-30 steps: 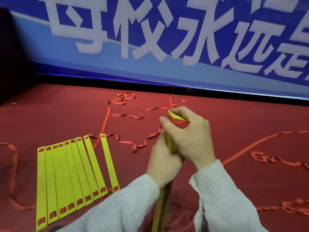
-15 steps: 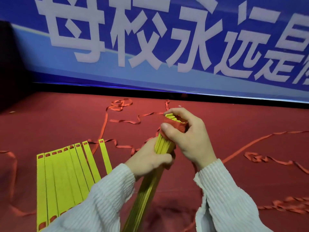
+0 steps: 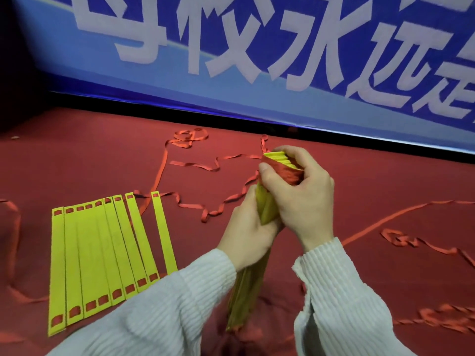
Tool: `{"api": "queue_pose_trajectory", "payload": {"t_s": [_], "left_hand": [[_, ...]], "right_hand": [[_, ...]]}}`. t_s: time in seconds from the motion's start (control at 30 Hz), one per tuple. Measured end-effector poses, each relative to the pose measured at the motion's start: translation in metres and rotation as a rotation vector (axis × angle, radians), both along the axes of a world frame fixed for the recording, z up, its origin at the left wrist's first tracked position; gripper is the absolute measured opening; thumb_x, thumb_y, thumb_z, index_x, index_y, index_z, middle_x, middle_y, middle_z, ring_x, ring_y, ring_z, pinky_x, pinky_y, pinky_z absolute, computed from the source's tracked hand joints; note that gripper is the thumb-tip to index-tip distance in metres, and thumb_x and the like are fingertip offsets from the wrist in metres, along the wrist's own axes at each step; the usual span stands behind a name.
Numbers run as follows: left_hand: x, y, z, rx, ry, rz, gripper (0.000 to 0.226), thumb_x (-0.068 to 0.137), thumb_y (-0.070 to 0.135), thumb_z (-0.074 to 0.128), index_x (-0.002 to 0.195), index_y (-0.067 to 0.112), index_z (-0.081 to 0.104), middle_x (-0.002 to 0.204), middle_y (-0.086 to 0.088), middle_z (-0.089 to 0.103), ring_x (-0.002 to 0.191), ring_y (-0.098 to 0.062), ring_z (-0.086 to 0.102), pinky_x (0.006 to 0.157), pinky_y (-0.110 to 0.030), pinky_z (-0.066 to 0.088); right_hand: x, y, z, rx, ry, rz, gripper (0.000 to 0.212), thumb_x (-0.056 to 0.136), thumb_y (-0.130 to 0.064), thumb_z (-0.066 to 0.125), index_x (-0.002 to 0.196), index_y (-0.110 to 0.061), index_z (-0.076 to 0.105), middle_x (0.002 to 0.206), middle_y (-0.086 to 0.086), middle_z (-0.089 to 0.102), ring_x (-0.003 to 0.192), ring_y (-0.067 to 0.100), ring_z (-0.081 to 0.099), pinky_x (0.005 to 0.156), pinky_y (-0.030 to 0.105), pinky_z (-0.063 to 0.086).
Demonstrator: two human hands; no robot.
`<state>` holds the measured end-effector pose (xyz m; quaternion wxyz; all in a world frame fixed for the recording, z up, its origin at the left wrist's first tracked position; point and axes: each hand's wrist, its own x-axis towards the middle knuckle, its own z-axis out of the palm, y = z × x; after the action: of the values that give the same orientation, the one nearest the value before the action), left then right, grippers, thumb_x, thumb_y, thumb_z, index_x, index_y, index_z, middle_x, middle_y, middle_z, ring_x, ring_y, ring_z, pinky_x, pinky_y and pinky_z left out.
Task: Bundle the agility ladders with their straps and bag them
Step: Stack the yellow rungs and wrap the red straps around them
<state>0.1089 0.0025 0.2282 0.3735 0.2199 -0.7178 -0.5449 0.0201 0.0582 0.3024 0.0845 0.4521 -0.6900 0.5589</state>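
eight flat rungs (image 3: 108,255), one bundle (image 3: 267,209)

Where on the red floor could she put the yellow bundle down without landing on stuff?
Bare red carpet lies far left, between the black edge under the banner and the flat yellow slats. Another bare patch lies right of the hands, before the long red strap. Between the slats and the hands, twisted straps crowd the floor.

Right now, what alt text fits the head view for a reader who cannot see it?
Both hands grip a stacked bundle of yellow rungs: the left hand lower, the right hand at its red-strapped top. More yellow rungs lie fanned on red carpet among loose red straps.
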Motion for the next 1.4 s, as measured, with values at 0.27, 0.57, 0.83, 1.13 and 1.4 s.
{"api": "queue_pose_trajectory", "payload": {"t_s": [0.27,0.57,0.83,1.13,1.4], "left_hand": [[-0.015,-0.019,-0.001,0.072,0.094,0.004,0.038,0.083,0.030,0.075,0.118,0.029,0.058,0.106,-0.001,0.075,0.099,-0.030,0.071,0.088,-0.059,0.056],[-0.012,-0.030,0.009,0.115,0.145,0.120,0.024,0.073,0.027,0.082,0.088,0.028,0.063,0.064,0.004,0.064,0.056,-0.020,0.058,0.057,-0.045,0.052],[0.012,-0.025,0.030,0.413,0.076,-0.550,0.017,0.072,0.018,0.079,0.080,0.011,0.066,0.062,-0.011,0.059,0.055,-0.027,0.066,0.056,-0.032,0.056],[0.009,0.020,0.015,-0.054,-0.023,0.077,0.043,0.069,0.041,0.081,0.105,0.035,0.057,0.086,0.008,0.073,0.079,-0.013,0.070,0.072,-0.041,0.057],[0.006,0.047,0.004,0.025,0.069,0.267,0.044,0.077,0.025,0.078,0.105,0.037,0.046,0.079,0.005,0.071,0.073,-0.022,0.069,0.059,-0.041,0.051]], "right_hand": [[-0.029,-0.005,0.000,0.046,0.054,0.089,0.052,0.078,-0.066,0.070,0.122,-0.038,0.070,0.100,-0.022,0.074,0.094,0.001,0.071,0.083,0.031,0.057],[-0.044,-0.010,-0.006,-0.044,-0.004,0.222,0.036,0.075,-0.055,0.079,0.079,-0.022,0.064,0.072,-0.010,0.061,0.065,0.010,0.050,0.063,0.035,0.043],[-0.022,-0.004,0.000,-0.030,-0.329,0.580,0.045,0.076,-0.046,0.084,0.113,-0.024,0.070,0.101,-0.007,0.076,0.096,0.012,0.071,0.084,0.028,0.056],[-0.002,0.016,0.017,-0.129,-0.088,0.126,0.018,0.086,-0.036,0.072,0.099,-0.023,0.072,0.082,-0.014,0.074,0.076,0.006,0.070,0.072,0.027,0.054],[0.028,0.023,0.022,-0.034,0.069,0.067,0.031,0.085,-0.052,0.071,0.106,-0.028,0.069,0.083,-0.014,0.074,0.078,0.010,0.071,0.076,0.041,0.056]]}}
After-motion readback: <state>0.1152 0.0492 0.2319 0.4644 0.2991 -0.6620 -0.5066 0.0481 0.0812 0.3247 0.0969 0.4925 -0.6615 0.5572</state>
